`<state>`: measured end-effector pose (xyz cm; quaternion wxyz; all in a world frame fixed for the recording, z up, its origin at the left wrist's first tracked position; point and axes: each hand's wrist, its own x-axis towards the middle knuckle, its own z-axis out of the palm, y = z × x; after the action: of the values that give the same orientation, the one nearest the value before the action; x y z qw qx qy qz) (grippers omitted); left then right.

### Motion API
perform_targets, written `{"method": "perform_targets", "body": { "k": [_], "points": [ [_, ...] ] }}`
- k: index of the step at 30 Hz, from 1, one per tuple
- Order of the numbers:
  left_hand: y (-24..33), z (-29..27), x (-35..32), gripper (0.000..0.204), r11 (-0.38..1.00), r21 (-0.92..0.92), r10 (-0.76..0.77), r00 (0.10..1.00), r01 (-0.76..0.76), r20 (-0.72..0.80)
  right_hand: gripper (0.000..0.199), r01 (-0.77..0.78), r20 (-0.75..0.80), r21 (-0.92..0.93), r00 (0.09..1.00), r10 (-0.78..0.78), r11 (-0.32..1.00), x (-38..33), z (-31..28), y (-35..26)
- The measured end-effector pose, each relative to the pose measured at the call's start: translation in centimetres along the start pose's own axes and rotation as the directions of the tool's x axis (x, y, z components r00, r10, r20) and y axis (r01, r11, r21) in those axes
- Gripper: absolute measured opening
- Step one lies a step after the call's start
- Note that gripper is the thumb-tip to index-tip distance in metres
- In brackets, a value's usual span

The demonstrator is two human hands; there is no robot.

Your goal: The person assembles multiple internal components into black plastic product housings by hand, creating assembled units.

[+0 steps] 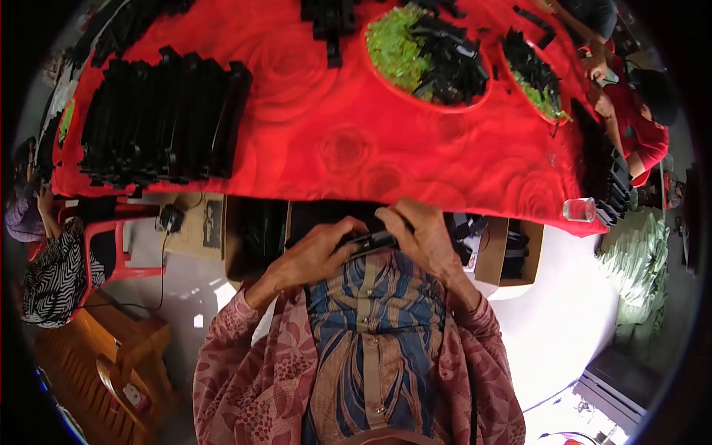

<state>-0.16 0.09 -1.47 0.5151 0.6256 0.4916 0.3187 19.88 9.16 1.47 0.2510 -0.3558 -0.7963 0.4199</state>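
In front of my chest, just off the near table edge, I hold a slim black plastic piece (368, 242) between both hands. My left hand (315, 254) is closed round its left end. My right hand (424, 236) grips the other end from above, its fingers bent over it. Part of the piece is hidden by the fingers, so its exact kind cannot be made out. Beyond, on the red tablecloth (297, 159), a thick stack of long black plastic parts (163, 119) lies to the left.
Orange-rimmed trays (460, 110) hold black parts and green bits at the far right. A clear glass (579, 210) stands near the right corner. Cardboard boxes (486, 256) sit below the table edge. One person (630, 122) works at right; another (55, 274) sits left, by a red chair (104, 252).
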Motion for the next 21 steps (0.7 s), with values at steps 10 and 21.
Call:
{"method": "perform_targets", "body": {
  "k": [10,21],
  "points": [
    [2.1,-0.3,0.9,0.031,0.995,0.099,-0.04,0.996,0.032,0.082,0.019,-0.008,-0.004,0.159,1.0,0.009,0.987,0.6,-1.0,0.8],
    [2.2,-1.7,1.8,0.04,0.767,-0.557,-0.227,0.947,0.318,0.228,0.009,0.043,0.072,0.2,0.996,-0.058,0.979,5.8,-4.9,0.5]
  ]
}}
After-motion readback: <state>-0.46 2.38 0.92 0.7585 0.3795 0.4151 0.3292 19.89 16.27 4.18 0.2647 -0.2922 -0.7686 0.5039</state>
